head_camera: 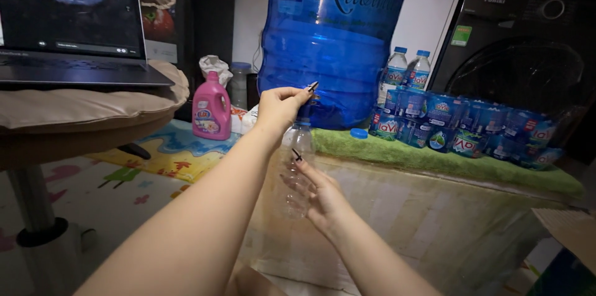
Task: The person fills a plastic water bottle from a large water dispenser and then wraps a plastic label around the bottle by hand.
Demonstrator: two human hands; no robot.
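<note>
Small clear bottle [298,172] held upright under the big blue water jug [332,35].

Nearest me, my right hand [323,200] wraps the small bottle's lower body from behind, fingers curled round it. Just above, my left hand [280,105] pinches closed at the jug's base, right over the bottle's mouth; I cannot tell exactly what it grips. Beside the jug, a blue cap [358,133] lies on the green mat [434,156], then a wrapped pack of water bottles [465,128]. Left of the jug stands a pink detergent bottle [211,110]; farther left, a laptop [71,23].
</note>
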